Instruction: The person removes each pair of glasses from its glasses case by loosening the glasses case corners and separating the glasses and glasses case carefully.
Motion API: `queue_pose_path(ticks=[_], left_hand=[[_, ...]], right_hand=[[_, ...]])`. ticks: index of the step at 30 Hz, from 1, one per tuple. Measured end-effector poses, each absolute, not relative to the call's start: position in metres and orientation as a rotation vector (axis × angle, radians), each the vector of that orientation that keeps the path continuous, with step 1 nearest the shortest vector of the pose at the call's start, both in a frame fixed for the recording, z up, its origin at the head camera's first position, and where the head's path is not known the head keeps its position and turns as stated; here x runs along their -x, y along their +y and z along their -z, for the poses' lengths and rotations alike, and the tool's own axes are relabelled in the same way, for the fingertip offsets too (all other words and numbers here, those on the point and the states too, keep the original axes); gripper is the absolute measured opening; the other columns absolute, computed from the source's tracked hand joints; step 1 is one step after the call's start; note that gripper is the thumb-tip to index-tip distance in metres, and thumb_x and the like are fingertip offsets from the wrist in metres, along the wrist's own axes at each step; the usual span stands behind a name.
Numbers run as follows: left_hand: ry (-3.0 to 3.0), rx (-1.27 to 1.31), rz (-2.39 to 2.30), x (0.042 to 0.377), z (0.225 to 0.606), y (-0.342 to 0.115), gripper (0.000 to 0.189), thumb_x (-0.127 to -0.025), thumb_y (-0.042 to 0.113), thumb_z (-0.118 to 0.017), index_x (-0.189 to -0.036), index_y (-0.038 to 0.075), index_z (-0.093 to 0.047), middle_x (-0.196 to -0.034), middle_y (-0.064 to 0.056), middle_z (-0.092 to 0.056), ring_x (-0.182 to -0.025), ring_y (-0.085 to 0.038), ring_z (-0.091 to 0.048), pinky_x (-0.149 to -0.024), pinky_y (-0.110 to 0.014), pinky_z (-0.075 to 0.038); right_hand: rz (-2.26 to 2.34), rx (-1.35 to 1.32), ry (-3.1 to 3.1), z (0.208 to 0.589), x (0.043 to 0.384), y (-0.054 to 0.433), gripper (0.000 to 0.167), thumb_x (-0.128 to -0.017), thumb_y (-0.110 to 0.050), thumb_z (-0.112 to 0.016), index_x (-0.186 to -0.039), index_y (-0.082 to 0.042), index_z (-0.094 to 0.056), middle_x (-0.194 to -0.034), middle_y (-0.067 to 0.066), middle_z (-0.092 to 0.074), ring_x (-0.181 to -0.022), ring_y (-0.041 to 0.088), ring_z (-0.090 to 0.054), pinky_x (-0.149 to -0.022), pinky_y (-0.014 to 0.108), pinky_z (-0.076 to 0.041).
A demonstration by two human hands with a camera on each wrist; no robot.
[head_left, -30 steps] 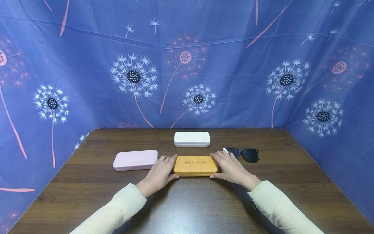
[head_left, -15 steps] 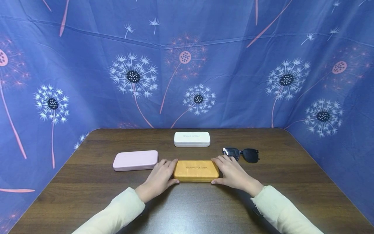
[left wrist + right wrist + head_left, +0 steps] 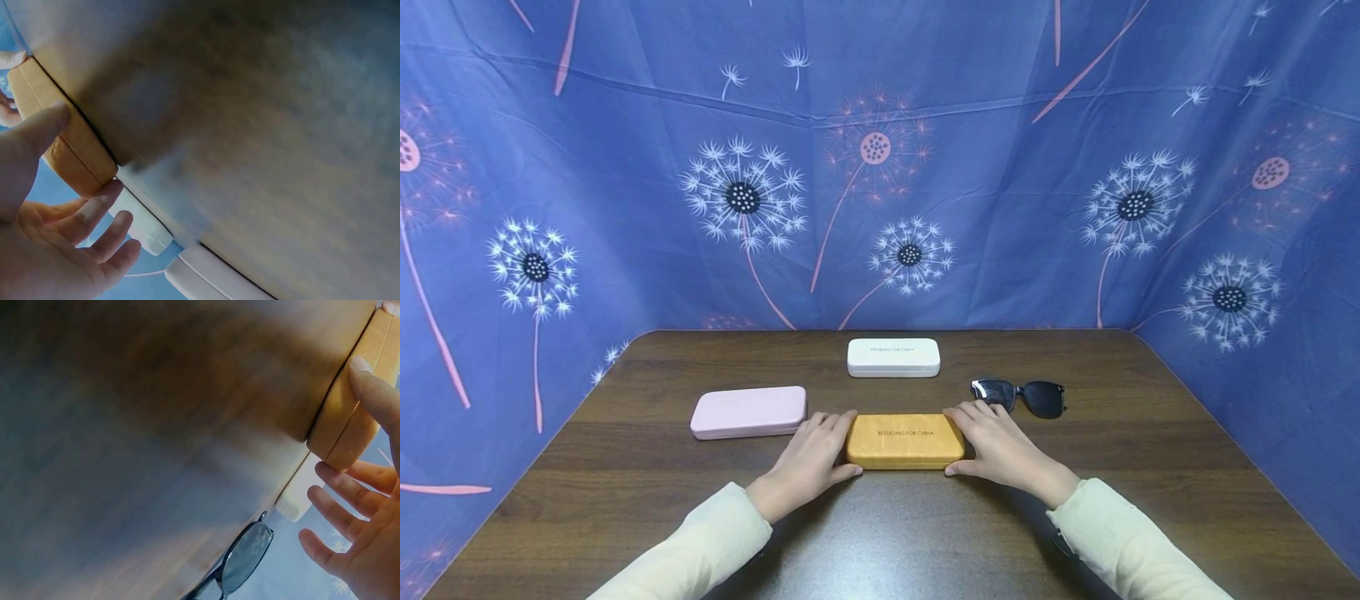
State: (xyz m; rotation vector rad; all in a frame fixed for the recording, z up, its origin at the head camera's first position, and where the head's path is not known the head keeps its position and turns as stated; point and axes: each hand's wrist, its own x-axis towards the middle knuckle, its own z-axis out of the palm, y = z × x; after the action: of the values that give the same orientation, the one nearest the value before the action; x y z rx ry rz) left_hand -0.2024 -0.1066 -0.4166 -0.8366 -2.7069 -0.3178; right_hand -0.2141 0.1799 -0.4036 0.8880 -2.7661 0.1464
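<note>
A closed mustard-yellow glasses case [image 3: 906,442] lies on the table with its printed lid up. My left hand [image 3: 812,454] grips its left end, thumb on the near side and fingers at the far corner, as the left wrist view also shows with the case [image 3: 75,140]. At the opposite end my right hand [image 3: 1003,443] holds it the same way; in the right wrist view the thumb lies along the side of the case [image 3: 340,425]. Just beyond my right fingers rest black sunglasses [image 3: 1042,399]. Left of my left hand lies a closed pink glasses case [image 3: 748,412].
Farther back stands a closed white glasses case [image 3: 892,357]. All of this is on a dark wooden table [image 3: 880,533], whose back edge meets a blue curtain [image 3: 1000,167] printed with dandelions; the curtain also hangs along both sides.
Both hands have brought the yellow case a little nearer to me along the table, most of it in the first half second. The other cases and the sunglasses have stayed put.
</note>
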Motion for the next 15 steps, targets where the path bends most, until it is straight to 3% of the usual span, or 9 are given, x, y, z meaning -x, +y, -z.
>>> queue_pose_path(ticks=[15], left_hand=[[-2.785, 0.889, 0.502, 0.2099, 0.4162, -0.1085, 0.078, -0.071, 0.04, -0.075, -0.127, -0.003, -0.043, -0.119, -0.018, -0.058, -0.102, -0.031, -0.055, -0.085, -0.045, -0.046]], right_hand=[[-0.164, -0.909, -2.779, 0.4028, 0.2148, 0.1786, 0.08, -0.064, -0.051, -0.075, -0.126, -0.006, -0.051, -0.115, 0.007, -0.058, -0.106, 0.023, -0.053, -0.086, 0.046, -0.041]])
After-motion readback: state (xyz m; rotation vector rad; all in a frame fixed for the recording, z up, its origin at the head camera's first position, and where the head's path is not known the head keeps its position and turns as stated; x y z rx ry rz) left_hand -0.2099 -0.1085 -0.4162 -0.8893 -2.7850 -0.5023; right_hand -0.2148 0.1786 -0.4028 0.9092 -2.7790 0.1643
